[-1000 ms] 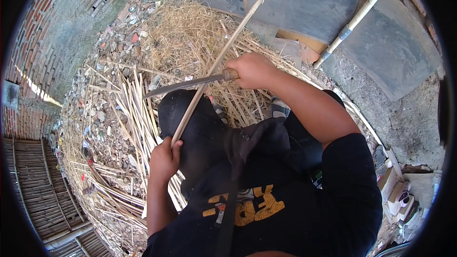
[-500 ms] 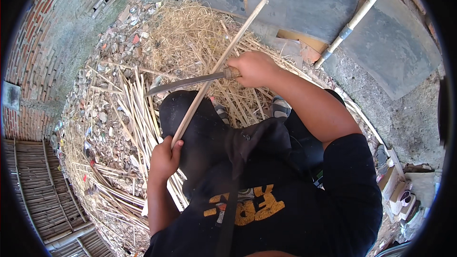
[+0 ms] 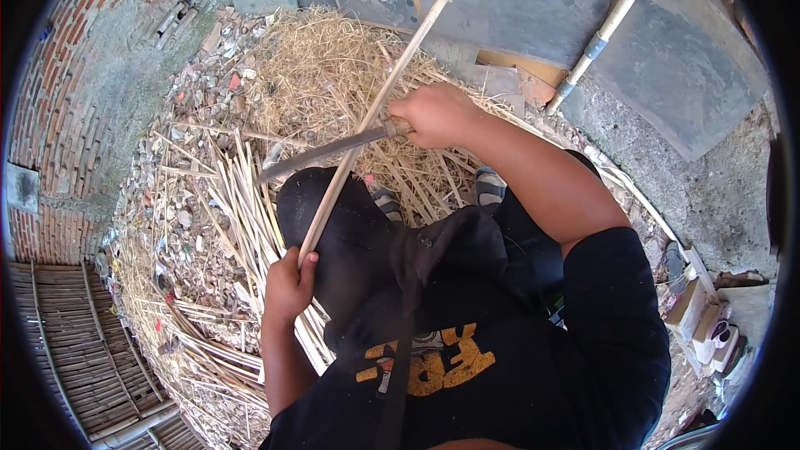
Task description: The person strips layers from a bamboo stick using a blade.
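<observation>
My left hand (image 3: 289,285) is closed round the lower end of a long, pale bamboo strip (image 3: 340,182), which slants up and away to the right across my left knee. In my right hand (image 3: 433,115) is the handle of a machete (image 3: 321,152), its long dark blade pointing left. The blade crosses the strip a little above the knee and appears to touch it. Beside my left leg lies a bundle of split bamboo strips (image 3: 250,192). Shavings (image 3: 321,67) are heaped beyond my feet.
Rubble (image 3: 187,208) covers the ground at left, below a brick wall (image 3: 75,117). A woven bamboo panel (image 3: 71,342) is at lower left. Grey sheets (image 3: 517,0) and a pale pipe (image 3: 608,33) stand at the back right. Shoes (image 3: 712,333) sit at far right.
The view has shifted slightly. My right hand and the machete are a little lower along the strip, while my left hand keeps its hold on the strip's lower end.
</observation>
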`<state>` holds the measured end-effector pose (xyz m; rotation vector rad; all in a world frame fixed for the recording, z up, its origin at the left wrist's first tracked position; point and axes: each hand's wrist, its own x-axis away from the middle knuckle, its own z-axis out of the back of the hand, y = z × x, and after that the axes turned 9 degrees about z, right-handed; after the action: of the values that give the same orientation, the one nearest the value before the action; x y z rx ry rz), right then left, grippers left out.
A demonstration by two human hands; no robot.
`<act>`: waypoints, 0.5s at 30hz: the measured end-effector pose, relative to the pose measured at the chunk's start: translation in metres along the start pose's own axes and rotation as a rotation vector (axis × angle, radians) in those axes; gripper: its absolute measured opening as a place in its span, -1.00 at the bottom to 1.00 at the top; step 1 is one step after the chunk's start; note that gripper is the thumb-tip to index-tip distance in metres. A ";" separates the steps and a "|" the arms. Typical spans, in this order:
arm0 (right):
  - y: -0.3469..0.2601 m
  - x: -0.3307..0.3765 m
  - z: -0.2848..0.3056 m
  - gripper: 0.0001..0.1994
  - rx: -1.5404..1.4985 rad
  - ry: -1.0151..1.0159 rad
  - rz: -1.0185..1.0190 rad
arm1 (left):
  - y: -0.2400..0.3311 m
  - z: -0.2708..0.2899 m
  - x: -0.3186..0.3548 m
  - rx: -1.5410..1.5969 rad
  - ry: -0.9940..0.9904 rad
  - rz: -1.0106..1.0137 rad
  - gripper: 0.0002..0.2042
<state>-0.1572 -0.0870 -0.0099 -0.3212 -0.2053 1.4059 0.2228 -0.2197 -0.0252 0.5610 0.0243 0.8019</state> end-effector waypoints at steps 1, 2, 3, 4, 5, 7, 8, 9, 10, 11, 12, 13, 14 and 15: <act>0.002 -0.001 -0.001 -0.80 0.079 0.004 0.094 | 0.000 0.000 -0.001 -0.003 0.000 0.001 -0.61; 0.020 0.001 0.002 -0.77 -0.018 0.011 0.015 | 0.001 -0.001 -0.002 -0.009 -0.003 0.001 -0.61; 0.042 0.002 -0.002 -0.75 -0.072 0.090 -0.149 | 0.003 -0.002 -0.003 -0.012 0.000 -0.002 -0.61; 0.064 -0.001 -0.001 -0.72 -0.117 0.177 -0.301 | 0.005 0.000 -0.001 -0.038 0.023 -0.023 -0.61; 0.081 -0.001 0.003 -0.70 -0.109 0.217 -0.423 | 0.008 0.001 -0.001 -0.036 0.035 -0.030 -0.61; 0.102 0.005 0.009 -0.67 -0.116 0.262 -0.547 | 0.012 0.005 0.002 -0.099 0.066 -0.041 -0.63; 0.109 0.009 0.010 -0.65 -0.122 0.296 -0.542 | 0.008 0.004 0.001 -0.107 0.073 -0.053 -0.64; 0.109 0.011 0.013 -0.62 -0.124 0.326 -0.535 | 0.006 0.002 0.002 -0.112 0.072 -0.056 -0.64; 0.109 0.011 0.015 -0.62 -0.127 0.331 -0.539 | 0.006 0.001 0.002 -0.089 0.073 -0.041 -0.64; 0.099 0.012 0.027 -0.60 -0.186 0.319 -0.549 | 0.006 -0.002 0.002 -0.062 0.072 -0.025 -0.64; 0.092 0.012 0.033 -0.57 -0.244 0.307 -0.559 | 0.005 -0.004 0.002 -0.055 0.076 -0.016 -0.64; 0.090 0.012 0.034 -0.57 -0.244 0.310 -0.561 | 0.007 -0.005 0.002 -0.055 0.075 -0.019 -0.64; 0.088 0.014 0.034 -0.56 -0.278 0.341 -0.537 | 0.009 -0.006 0.003 -0.054 0.082 0.003 -0.64; 0.086 0.016 0.034 -0.54 -0.311 0.372 -0.513 | 0.011 -0.007 0.003 -0.053 0.089 0.025 -0.64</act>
<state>-0.2462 -0.0564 -0.0077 -0.7243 -0.1823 0.7870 0.2162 -0.2082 -0.0253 0.4763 0.0776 0.8490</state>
